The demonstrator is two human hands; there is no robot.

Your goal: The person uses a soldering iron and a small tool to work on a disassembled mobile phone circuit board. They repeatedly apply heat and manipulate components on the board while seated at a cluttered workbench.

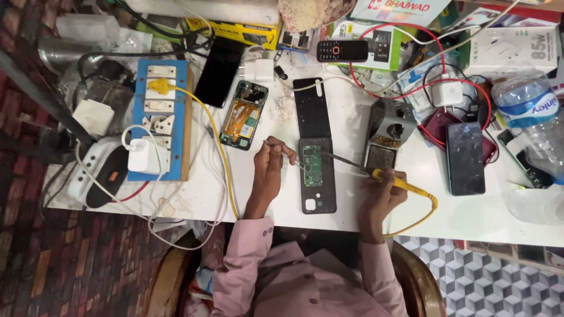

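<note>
An opened phone (317, 176) lies face down near the front edge of the white worktop (352, 117), its back cover off and a green circuit board (312, 166) showing in its upper half. The left hand (269, 170) rests on the worktop just to the left of the phone, its fingers (282, 151) closed on a thin pair of tweezers (283, 154) whose tips reach toward the board's left edge. The right hand (382, 191) sits to the right of the phone, fingers wrapped round the yellow handle of a soldering iron (385, 176); the iron's slim metal shaft slants up and left, its tip at the top right of the board. A yellow cable (426, 208) loops from the handle off the front edge.

Just above the phone lies a flat black back cover (311, 108). To the right stands a grey soldering stand (389, 132) with brass wool, and beyond it a dark phone (465, 158) lies face up. Left of the left hand lies a second opened phone (244, 114) with orange and green insides, and further left a blue switchboard (158, 117) carries white plugs and a yellow plug. At the back sit a small keypad phone (342, 51), white chargers, red wires and boxes. A clear water bottle (529, 117) lies at the right edge.
</note>
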